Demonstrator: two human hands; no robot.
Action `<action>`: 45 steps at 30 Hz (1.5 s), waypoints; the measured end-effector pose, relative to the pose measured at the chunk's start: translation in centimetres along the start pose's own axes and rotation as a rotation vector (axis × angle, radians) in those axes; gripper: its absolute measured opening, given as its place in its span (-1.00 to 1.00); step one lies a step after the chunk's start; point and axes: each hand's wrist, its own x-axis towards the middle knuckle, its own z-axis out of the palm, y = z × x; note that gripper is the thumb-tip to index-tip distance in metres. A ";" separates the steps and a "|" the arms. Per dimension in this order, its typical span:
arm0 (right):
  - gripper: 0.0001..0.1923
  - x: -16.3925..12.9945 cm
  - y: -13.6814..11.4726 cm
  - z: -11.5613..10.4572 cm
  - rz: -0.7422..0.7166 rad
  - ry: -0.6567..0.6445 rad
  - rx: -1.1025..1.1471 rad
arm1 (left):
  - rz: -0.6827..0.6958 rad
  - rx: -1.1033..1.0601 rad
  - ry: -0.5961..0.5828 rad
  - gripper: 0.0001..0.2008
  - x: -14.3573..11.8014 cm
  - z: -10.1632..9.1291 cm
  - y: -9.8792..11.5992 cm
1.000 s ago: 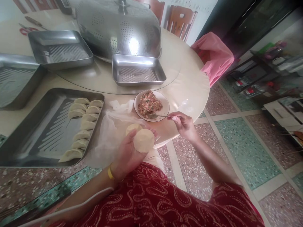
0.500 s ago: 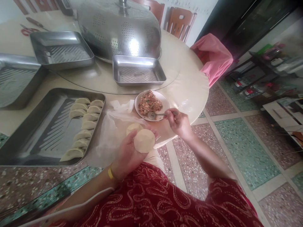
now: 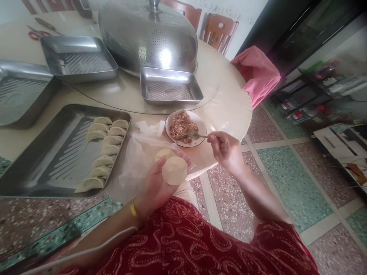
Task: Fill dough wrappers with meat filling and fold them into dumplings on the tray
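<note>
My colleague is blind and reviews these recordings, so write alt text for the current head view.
A person's left hand holds a round dough wrapper while the right hand holds a spoon in minced filling on a plate. To the left, folded dumplings line one side of a metal tray.

Cream wrapper, reddish filling flecked green, white plate, yellow wristband, red shirt with pale swirls

Passable at right, over the tabletop beside the filling plate; blocked beyond by small steel tray and perforated dome cover, at left by dumpling tray.
</note>
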 end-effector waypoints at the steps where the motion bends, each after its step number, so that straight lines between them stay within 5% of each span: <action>1: -0.69 0.0 0.1 -0.3 0.016 0.011 -0.042 | 0.010 0.003 -0.011 -0.68 0.0 -0.1 0.0; 7: -0.62 0.2 -0.2 0.8 -0.024 -0.053 -0.058 | -0.011 0.003 -0.013 -0.66 -0.1 -0.2 -0.1; 17: -0.76 -1.0 -0.4 2.7 -0.146 0.051 0.077 | 0.011 -0.030 -0.027 -0.70 -0.2 0.2 0.1; 28: -0.66 -3.6 1.5 5.3 0.273 0.182 0.545 | -0.010 -0.005 0.007 -0.63 0.0 -0.6 0.1; 33: -0.72 -2.5 2.2 6.5 0.757 0.257 1.018 | 0.005 -0.017 0.082 -0.64 -0.2 -0.1 0.2; 35: -0.74 -1.8 2.4 6.3 0.872 0.233 1.136 | -0.005 -0.029 0.108 -0.62 -0.2 0.3 0.3; 39: -0.78 -0.6 2.0 4.3 0.876 0.202 1.201 | -0.016 -0.058 0.103 -0.58 0.0 0.7 0.6; 45: -0.77 -1.3 -0.3 -0.3 0.644 0.192 1.125 | -0.016 -0.079 0.034 -0.52 0.5 1.1 0.8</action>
